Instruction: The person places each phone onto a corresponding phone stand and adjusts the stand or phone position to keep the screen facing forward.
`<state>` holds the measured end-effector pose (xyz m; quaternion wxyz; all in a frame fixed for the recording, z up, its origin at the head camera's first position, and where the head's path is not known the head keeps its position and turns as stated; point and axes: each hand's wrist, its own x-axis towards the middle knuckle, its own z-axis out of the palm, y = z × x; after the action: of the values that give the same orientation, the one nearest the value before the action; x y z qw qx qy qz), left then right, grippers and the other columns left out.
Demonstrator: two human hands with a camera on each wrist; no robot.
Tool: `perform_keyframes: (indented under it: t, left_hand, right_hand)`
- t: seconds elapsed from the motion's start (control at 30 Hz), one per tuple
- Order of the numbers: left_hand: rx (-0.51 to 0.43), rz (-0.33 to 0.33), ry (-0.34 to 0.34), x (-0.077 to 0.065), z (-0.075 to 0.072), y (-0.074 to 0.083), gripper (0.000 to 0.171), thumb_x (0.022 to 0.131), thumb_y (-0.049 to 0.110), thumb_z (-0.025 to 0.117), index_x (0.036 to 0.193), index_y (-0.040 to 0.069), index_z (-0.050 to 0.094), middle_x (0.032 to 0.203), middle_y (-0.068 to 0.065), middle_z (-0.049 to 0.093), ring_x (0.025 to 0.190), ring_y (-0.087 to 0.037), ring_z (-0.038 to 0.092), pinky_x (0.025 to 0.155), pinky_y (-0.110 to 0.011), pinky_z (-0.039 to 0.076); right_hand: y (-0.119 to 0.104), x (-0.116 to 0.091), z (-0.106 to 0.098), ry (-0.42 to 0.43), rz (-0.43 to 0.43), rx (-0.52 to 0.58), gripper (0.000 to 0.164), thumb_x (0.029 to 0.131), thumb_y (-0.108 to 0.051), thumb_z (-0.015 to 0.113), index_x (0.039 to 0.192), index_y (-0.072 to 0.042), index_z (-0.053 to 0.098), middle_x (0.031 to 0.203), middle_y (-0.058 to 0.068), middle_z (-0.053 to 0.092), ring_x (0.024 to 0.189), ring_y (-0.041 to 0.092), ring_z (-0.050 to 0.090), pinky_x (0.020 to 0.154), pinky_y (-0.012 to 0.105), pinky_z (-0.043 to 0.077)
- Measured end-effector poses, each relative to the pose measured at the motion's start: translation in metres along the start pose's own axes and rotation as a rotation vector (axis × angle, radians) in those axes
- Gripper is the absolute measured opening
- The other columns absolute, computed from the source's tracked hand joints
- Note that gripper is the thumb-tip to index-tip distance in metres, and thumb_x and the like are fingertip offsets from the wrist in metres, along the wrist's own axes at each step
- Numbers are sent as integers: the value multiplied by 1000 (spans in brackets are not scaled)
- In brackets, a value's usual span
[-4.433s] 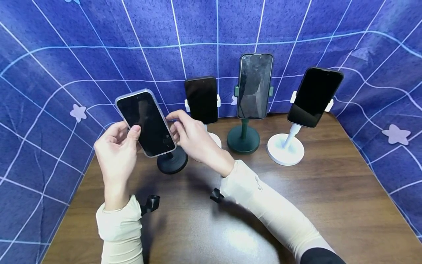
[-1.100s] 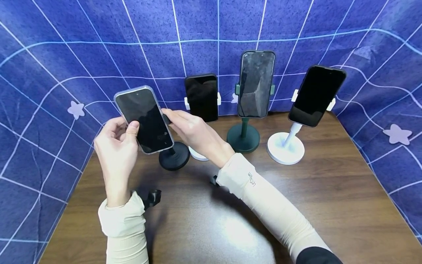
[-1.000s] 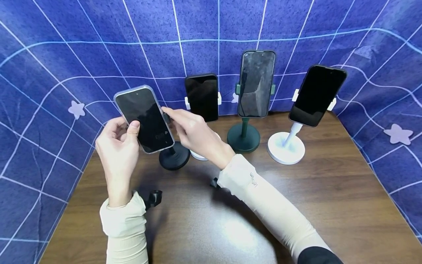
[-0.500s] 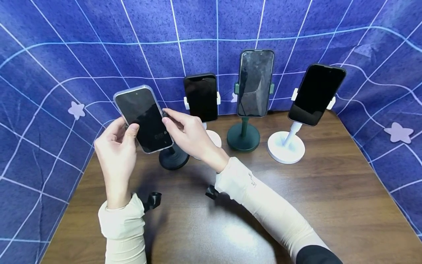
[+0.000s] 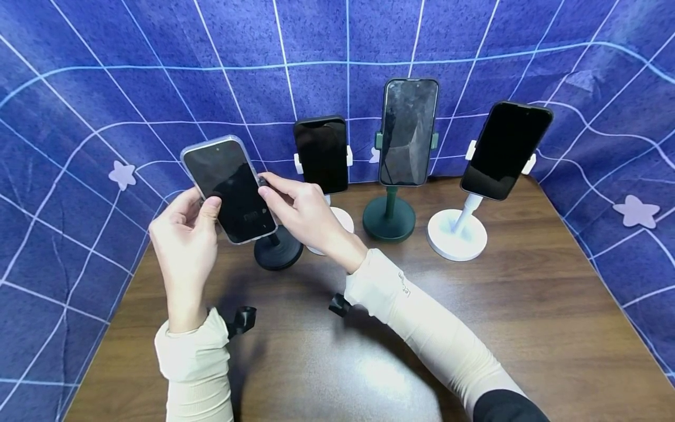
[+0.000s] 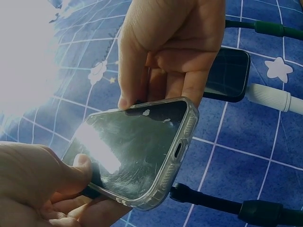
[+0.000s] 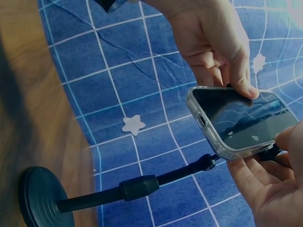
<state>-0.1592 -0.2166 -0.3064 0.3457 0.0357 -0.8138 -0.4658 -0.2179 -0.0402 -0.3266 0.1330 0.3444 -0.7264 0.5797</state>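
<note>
A smartphone (image 5: pixel 227 187) in a clear case leans in the black phone stand, whose round base (image 5: pixel 278 252) shows below it. My left hand (image 5: pixel 187 246) grips the phone's left edge, thumb over the screen and fingers behind; a black clamp arm (image 6: pixel 96 176) shows by that thumb in the left wrist view. At the opposite edge, my right hand (image 5: pixel 311 217) pinches the other black clamp arm (image 7: pixel 271 152) between thumb and fingers. In the right wrist view the stand's black pole (image 7: pixel 137 187) runs up behind the phone, where its joint is partly hidden.
Three more phones stand in holders to the right: a black phone (image 5: pixel 323 155) on a white stand, a phone (image 5: pixel 409 133) on a green stand, and a tilted phone (image 5: pixel 506 150) on another white stand. A blue grid cloth (image 5: pixel 158 99) hangs behind the wooden table (image 5: pixel 295 351).
My right fingers were spread near the phone's lower right edge; they have moved up and now pinch the side clamp. The phone has shifted slightly up. Lately both hands stay nearly still.
</note>
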Motion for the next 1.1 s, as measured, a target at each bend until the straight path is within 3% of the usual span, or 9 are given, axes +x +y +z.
perform_keyframes:
  t: [0.3,0.5,0.7,0.87,1.1]
  left_hand:
    - [22,6,17,-1,1,0,22,91,21,70,109,9,73,98,-12,73,69,-5,61,62,-12,45]
    - [4,21,26,-3,2,0,24,91,21,70,110,7,72,98,-14,73,73,-5,63,65,-12,46]
    - [-31,33,29,-2,5,-2,24,90,19,71,109,5,71,97,-14,73,74,-5,64,66,-12,47]
    - [-35,46,23,1,5,-6,24,90,19,71,109,4,71,97,-15,73,75,-5,64,67,-12,47]
    - [-44,57,8,8,7,-12,25,90,19,71,108,2,70,96,-14,73,77,-6,64,69,-12,48]
  right_hand:
    - [-1,1,1,22,-41,-67,28,100,-18,56,122,-4,64,66,1,59,59,5,51,60,21,46]
    - [-3,1,0,42,-106,-118,24,99,-16,57,117,-4,66,69,0,63,58,3,52,56,19,45]
    - [-2,1,3,73,-169,-192,21,97,-14,57,112,-3,66,80,4,70,64,2,57,60,15,47]
    - [-1,2,8,102,-239,-289,16,97,-13,54,105,-3,64,69,-1,61,57,5,50,53,15,42]
    - [-1,3,17,168,-262,-382,13,98,-12,52,99,-2,60,63,-1,52,51,7,45,48,17,39]
